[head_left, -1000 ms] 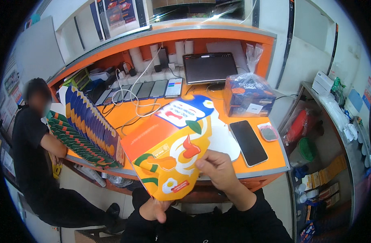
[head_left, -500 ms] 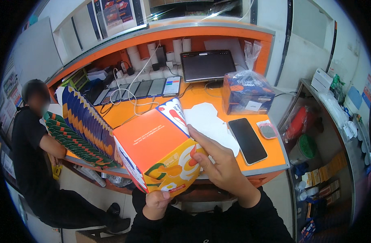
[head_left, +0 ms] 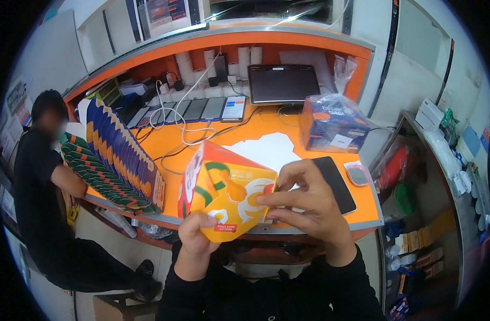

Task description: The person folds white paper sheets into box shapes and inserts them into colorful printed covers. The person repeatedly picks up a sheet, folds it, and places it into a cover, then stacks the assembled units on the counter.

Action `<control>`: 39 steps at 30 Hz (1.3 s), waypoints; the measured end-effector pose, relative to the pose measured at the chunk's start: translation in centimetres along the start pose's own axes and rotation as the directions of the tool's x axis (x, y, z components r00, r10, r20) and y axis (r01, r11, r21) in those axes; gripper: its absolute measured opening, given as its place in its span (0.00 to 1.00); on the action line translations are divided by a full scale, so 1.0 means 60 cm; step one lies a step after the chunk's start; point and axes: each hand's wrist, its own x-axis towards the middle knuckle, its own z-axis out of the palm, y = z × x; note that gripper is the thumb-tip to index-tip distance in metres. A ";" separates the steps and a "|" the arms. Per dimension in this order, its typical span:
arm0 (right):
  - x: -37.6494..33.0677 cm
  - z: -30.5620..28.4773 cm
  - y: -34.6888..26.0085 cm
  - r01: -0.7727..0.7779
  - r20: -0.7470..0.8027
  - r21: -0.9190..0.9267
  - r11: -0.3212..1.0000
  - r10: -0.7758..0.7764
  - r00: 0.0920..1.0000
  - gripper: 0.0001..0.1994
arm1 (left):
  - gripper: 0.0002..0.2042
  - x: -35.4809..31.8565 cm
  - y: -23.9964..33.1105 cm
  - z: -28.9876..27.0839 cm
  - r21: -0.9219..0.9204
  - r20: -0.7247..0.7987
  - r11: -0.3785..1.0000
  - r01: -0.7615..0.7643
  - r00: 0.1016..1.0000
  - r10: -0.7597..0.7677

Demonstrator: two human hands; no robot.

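While keeping the box (head_left: pixel 237 198) up over the near edge of the orange surface (head_left: pixel 367 206), before a white sheet (head_left: pixel 274 147), faces its yellow panel upward instead of the orange one shown half a second ago. Holds the lower left corner in the left hand (head_left: pixel 196 236), with thumb in front. Closes the right hand (head_left: pixel 317 208) from spread fingers into a narrow pinch at the right edge. Likely means a change from turning the box to working that edge, hard to make out behind the fingers.
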 end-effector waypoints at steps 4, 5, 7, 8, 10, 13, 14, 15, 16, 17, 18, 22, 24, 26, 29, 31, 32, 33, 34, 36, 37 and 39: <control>0.001 -0.001 0.017 0.009 0.004 0.001 1.000 -0.009 1.000 0.09 | 0.27 0.004 0.010 -0.015 0.090 0.015 0.995 0.049 0.999 -0.051; -0.001 0.004 0.007 -0.136 0.010 0.053 0.989 0.136 0.991 0.06 | 0.24 -0.010 0.006 -0.026 0.406 -0.029 0.914 0.018 1.000 -0.007; -0.001 0.023 0.003 -0.144 -0.128 0.009 0.990 0.144 0.981 0.06 | 0.21 -0.010 -0.001 -0.007 0.363 -0.118 0.930 0.064 0.993 -0.022; -0.002 0.030 0.002 -0.150 -0.196 -0.014 0.989 0.145 0.970 0.06 | 0.20 -0.009 -0.007 0.000 0.339 -0.163 0.937 0.085 0.986 -0.031; -0.004 0.041 0.009 -0.131 -0.248 -0.092 0.987 0.105 0.963 0.07 | 0.20 -0.008 -0.014 0.001 0.404 -0.122 0.915 -0.013 0.990 0.068; -0.006 0.047 0.015 -0.133 -0.232 -0.169 0.977 0.091 0.968 0.10 | 0.20 -0.012 -0.020 -0.006 0.504 -0.120 0.862 -0.051 0.984 0.128; -0.007 0.040 0.020 -0.122 -0.162 -0.173 0.977 0.094 0.982 0.12 | 0.20 -0.012 -0.019 -0.015 0.508 -0.116 0.860 -0.043 0.986 0.117; -0.007 0.034 0.025 -0.111 -0.089 -0.169 0.979 0.097 0.991 0.14 | 0.19 -0.016 -0.015 -0.026 0.514 -0.117 0.857 -0.034 0.987 0.110; -0.003 0.026 0.024 -0.191 -0.087 -0.127 0.973 0.181 0.980 0.18 | 0.18 -0.023 -0.009 -0.035 0.511 -0.088 0.860 -0.018 0.993 0.074; 0.004 0.014 0.020 -0.269 -0.082 -0.085 0.959 0.262 0.961 0.23 | 0.17 -0.032 0.000 -0.044 0.508 -0.059 0.861 -0.002 0.998 0.038; 0.007 0.005 0.018 -0.350 -0.074 -0.051 0.935 0.346 0.935 0.27 | 0.16 -0.034 0.002 -0.045 0.499 -0.028 0.866 0.016 1.000 -0.003; 0.003 0.027 0.051 -0.302 -0.183 -0.128 0.945 0.277 0.943 0.40 | 0.16 -0.014 -0.004 -0.039 0.507 -0.123 0.858 0.080 0.992 -0.020; -0.013 0.028 0.037 -0.265 -0.221 -0.084 0.961 0.241 0.945 0.34 | 0.20 0.008 0.003 -0.041 0.245 -0.130 0.969 -0.015 0.990 0.048; -0.047 0.009 0.040 -0.280 -0.012 -0.050 0.959 0.280 0.960 0.34 | 0.22 0.025 0.035 -0.064 -0.116 -0.064 0.990 -0.080 0.995 0.073; -0.083 0.025 0.042 -0.589 0.395 0.427 0.686 0.444 0.804 0.36 | 0.25 0.030 0.044 -0.071 -0.139 0.057 0.990 -0.010 0.998 0.018; -0.093 0.065 0.027 -0.437 0.244 0.805 0.402 0.448 0.860 0.35 | 0.28 0.036 0.028 -0.085 -0.243 0.198 0.967 0.074 0.980 -0.025; -0.086 0.069 0.022 -0.406 0.187 0.837 0.368 0.504 0.843 0.33 | 0.30 0.039 0.023 -0.084 -0.265 0.180 0.961 0.078 0.983 -0.030; -0.070 0.071 0.010 -0.371 0.137 0.867 0.332 0.557 0.819 0.31 | 0.32 0.038 0.021 -0.077 -0.286 0.157 0.955 0.077 0.987 -0.032; -0.059 0.072 0.002 -0.330 0.082 0.894 0.303 0.613 0.786 0.30 | 0.34 0.040 0.017 -0.070 -0.308 0.138 0.948 0.083 0.990 -0.042; -0.047 0.078 -0.009 -0.294 -0.065 0.815 0.499 0.583 0.810 0.21 | 0.44 0.031 -0.001 -0.057 -0.193 0.108 0.978 0.075 0.993 -0.055; -0.042 0.081 -0.019 -0.372 -0.073 0.674 0.639 0.558 0.826 0.19 | 0.46 0.022 -0.022 -0.047 -0.113 0.147 0.993 0.042 0.989 -0.025; -0.036 0.098 -0.032 -0.404 -0.038 0.536 0.742 0.499 0.866 0.16 | 0.48 -0.003 -0.045 -0.052 0.173 0.131 0.975 -0.137 0.985 0.115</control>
